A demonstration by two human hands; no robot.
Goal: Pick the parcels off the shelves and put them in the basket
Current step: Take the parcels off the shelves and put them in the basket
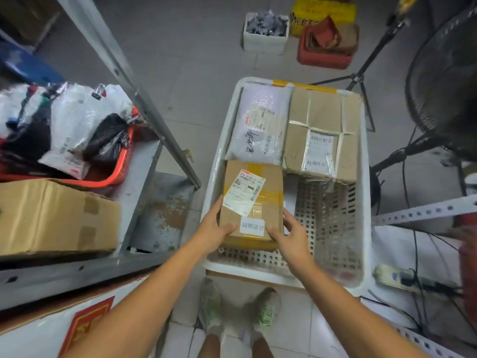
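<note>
Brown cardboard in the grip: clamps the left hand point(214, 229) on the near left corner of the small brown cardboard box point(251, 200) with yellow tape and white labels, thumb on top, fingers down the side. Clamps the right hand point(289, 235) on the near right corner the same way, thumb on the top face beside the small white label. Holds the box low inside the white perforated plastic basket point(365, 192), in its near left part, far edge just beside the white plastic mailer bag point(260, 125); cannot tell whether resting on the basket floor or a little above it. Shares the basket with the mailer bag at far left and a larger taped cardboard box point(322, 130) at far right; leaves the near right part bare down to the holes.

Looks like the placing step, nearly done for this parcel. Calls next for letting the box settle flat, opening both hands and lifting them out without dragging it. Then calls for a turn left to the grey metal shelf point(144, 182), with an orange plastic basket point(121, 171) of bagged parcels and a big brown carton point(51, 215) on it. Stands on a grey tiled floor point(185, 73), with a black fan point(444, 86) off to the right.
</note>
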